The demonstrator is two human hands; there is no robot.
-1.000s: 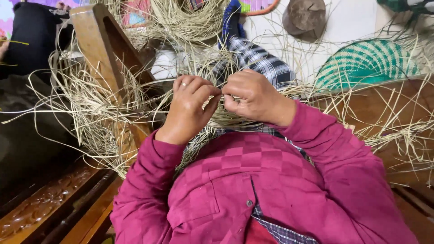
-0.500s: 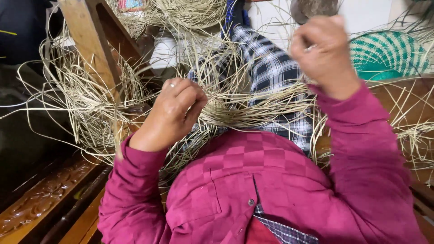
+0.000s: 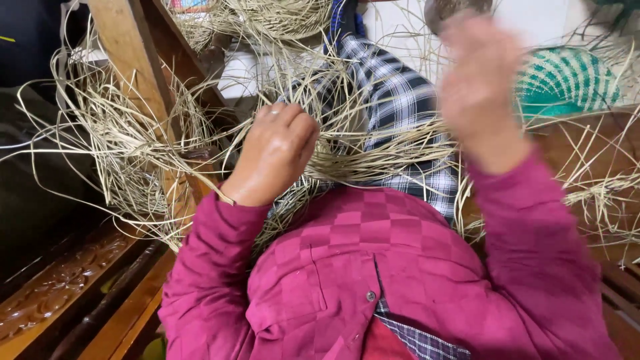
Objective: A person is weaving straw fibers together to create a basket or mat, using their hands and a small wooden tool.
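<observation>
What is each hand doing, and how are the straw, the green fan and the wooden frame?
Left hand: closed on straw, pressing it down.
Right hand: raised, blurred; grip unclear.
Straw bundle: loose, tangled across the lap.
Green woven fan: finished, lying behind.
Wooden frame: leaning, draped with straw.

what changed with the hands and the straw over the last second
The right hand left the left hand, where both pinched the straw strands a second ago, and rose up and to the right; it is now blurred, so its grip cannot be told. The left hand stayed closed on the strands over the plaid cloth.
</observation>
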